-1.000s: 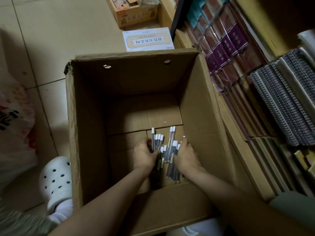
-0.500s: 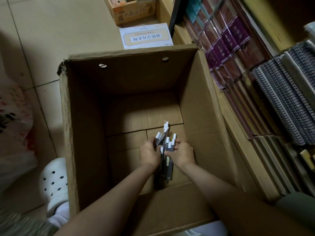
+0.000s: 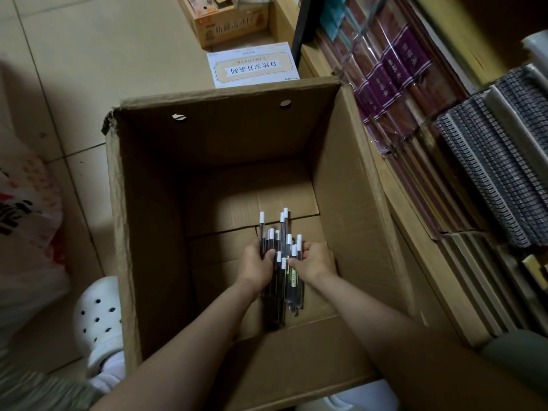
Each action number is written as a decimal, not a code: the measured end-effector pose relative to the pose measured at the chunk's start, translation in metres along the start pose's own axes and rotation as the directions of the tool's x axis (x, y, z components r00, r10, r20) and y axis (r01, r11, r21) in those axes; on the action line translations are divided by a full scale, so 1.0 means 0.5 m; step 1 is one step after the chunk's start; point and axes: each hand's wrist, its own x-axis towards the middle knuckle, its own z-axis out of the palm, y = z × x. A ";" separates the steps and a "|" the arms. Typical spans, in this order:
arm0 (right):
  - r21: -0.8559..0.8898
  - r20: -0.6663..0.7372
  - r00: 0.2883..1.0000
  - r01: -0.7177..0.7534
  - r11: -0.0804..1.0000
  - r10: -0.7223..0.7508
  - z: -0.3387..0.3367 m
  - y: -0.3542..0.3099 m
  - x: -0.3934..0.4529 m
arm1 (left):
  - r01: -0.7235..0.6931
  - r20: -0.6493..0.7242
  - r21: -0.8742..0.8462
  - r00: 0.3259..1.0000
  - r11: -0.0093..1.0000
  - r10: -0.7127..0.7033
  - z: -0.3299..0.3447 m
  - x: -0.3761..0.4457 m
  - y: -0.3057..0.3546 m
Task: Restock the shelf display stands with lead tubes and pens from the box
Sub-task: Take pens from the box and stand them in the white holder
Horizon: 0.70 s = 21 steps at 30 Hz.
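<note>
Left hand (image 3: 255, 266): fingers curled around the left side of a bundle of pens (image 3: 281, 262), thumb lying across the barrels. Right hand (image 3: 314, 264): fingers curled against the right side of the same bundle, fingertips touching the white caps. Both hands grip the bundle between them.

Pens: dark slim barrels with white caps, caps pointing toward the far wall of the box (image 3: 350, 185), uneven in height; a few stick out well beyond the hands. One barrel near the right hand carries a yellow-green label. The lower ends lie on the box floor, near its right wall and close to the near wall.

Box: large open brown cardboard carton, deep, with two small holes in the far wall. Both forearms reach in over the near edge.

Left of the box: a white perforated clog (image 3: 99, 321) on the tiled floor (image 3: 89, 69), and a plastic bag (image 3: 26, 232) further left. Beyond the box: a white printed carton (image 3: 255, 65), then a smaller brown carton (image 3: 231, 22). Right of the box: a wooden shelf (image 3: 415, 262) holding wrapped maroon notebooks (image 3: 394, 69) and spiral-bound notebooks (image 3: 498, 161).
</note>
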 end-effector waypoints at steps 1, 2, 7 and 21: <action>-0.017 0.023 1.000 0.006 1.000 -0.006 0.002 -0.002 -0.002 | 0.009 0.017 -0.014 1.000 1.000 -0.009 -0.002 -0.001 0.002; -0.029 0.045 0.999 0.013 0.999 -0.012 0.005 -0.003 -0.004 | 0.019 0.022 -0.030 1.000 0.999 -0.018 -0.005 -0.001 0.003; -0.001 -0.004 1.000 -0.004 1.000 0.004 -0.015 -0.005 -0.010 | 0.092 -0.038 -0.092 0.995 0.992 -0.095 -0.030 0.002 0.010; 0.226 0.043 0.926 0.358 0.906 -0.376 -0.236 -0.134 -0.197 | -0.084 0.315 -0.164 0.940 0.983 0.132 -0.120 -0.124 0.207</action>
